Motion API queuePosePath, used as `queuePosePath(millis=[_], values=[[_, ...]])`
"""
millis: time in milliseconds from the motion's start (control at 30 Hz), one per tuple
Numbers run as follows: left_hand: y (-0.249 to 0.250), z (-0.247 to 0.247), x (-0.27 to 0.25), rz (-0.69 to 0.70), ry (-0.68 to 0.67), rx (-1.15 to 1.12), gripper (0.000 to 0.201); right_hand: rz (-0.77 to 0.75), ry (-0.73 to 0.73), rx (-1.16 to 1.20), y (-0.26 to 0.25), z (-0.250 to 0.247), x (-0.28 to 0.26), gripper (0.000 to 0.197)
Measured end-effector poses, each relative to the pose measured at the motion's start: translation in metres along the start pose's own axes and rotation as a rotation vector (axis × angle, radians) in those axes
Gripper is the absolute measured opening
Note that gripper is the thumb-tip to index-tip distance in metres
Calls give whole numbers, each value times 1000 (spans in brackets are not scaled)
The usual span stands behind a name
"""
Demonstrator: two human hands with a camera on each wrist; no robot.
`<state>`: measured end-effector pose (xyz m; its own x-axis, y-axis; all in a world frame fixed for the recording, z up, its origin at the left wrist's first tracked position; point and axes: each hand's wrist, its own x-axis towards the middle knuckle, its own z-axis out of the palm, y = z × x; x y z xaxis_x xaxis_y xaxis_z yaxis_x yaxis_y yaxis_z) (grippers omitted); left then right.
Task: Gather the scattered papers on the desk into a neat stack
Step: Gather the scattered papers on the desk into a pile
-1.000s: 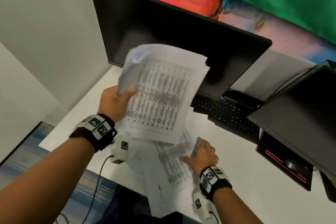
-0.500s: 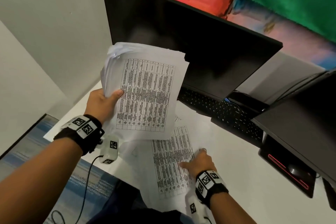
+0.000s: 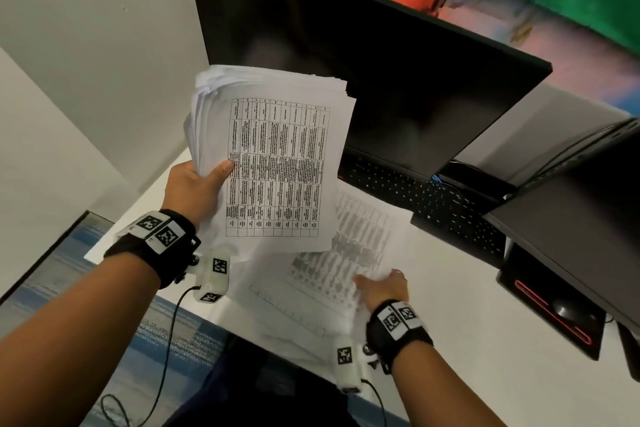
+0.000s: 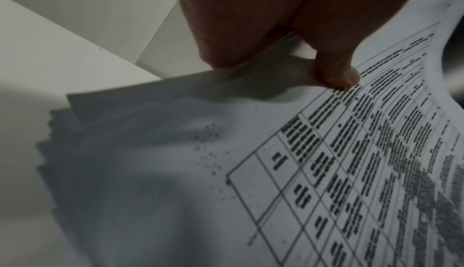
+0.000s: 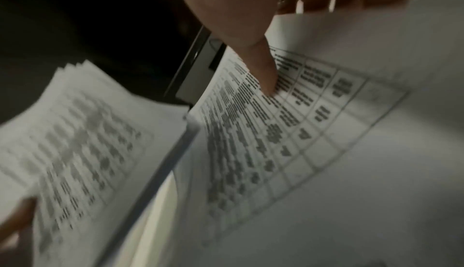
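My left hand (image 3: 199, 184) holds a thick sheaf of printed papers (image 3: 277, 163) up above the white desk (image 3: 467, 305), thumb (image 4: 336, 72) on the top sheet with its table of text, fingers behind. The sheaf's edges are uneven. Below it, more printed sheets (image 3: 346, 253) lie loose and overlapping near the desk's front edge. My right hand (image 3: 382, 288) pinches the right edge of the top loose sheet (image 5: 288, 122), thumb (image 5: 263, 68) on the print and fingers under the paper, which curls up off the desk.
A large dark monitor (image 3: 346, 55) stands at the back, a black keyboard (image 3: 426, 198) under it. A second dark screen (image 3: 581, 204) and a black device with a red light (image 3: 550, 308) sit at the right. Cables hang off the desk's front left.
The left hand has turned the sheaf more upright and squarer to me. The right hand has slid right along the loose sheets and taken hold of the top sheet's edge.
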<state>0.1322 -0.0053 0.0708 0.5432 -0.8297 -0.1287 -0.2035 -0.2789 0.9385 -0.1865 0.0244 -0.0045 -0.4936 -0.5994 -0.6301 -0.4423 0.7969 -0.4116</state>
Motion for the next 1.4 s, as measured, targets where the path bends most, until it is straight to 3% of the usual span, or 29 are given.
queuePosePath(millis=[133,300,367,600,700,800,900,1033,1200,1400], values=[[-1,-1,2,3,-1,-2,30,-10,63,-305,-15,28,-9,94],[-1,-6,7,1,-12,4,24,-7,89,-263,-19,34,9,107],[-3,-6,8,-7,-7,3,22,20,15,-297,-21,32,20,117],[-13,-7,10,-81,-37,5,32,-15,-126,-101,-28,23,32,98],[-17,-6,8,-132,-55,8,36,-95,-107,-32,-30,16,29,64],[-30,1,5,-257,-133,58,45,-160,-24,124,-28,-9,17,54],[-55,14,3,-362,-256,113,76,-360,100,181,-32,-56,-6,46],[-62,44,-15,-363,-381,250,52,-659,289,14,-49,-116,-38,21],[-69,69,-27,-322,-395,417,42,-902,439,65,-74,-172,-83,23],[-73,78,-27,-196,-411,500,31,-924,181,471,-88,-202,-117,24]])
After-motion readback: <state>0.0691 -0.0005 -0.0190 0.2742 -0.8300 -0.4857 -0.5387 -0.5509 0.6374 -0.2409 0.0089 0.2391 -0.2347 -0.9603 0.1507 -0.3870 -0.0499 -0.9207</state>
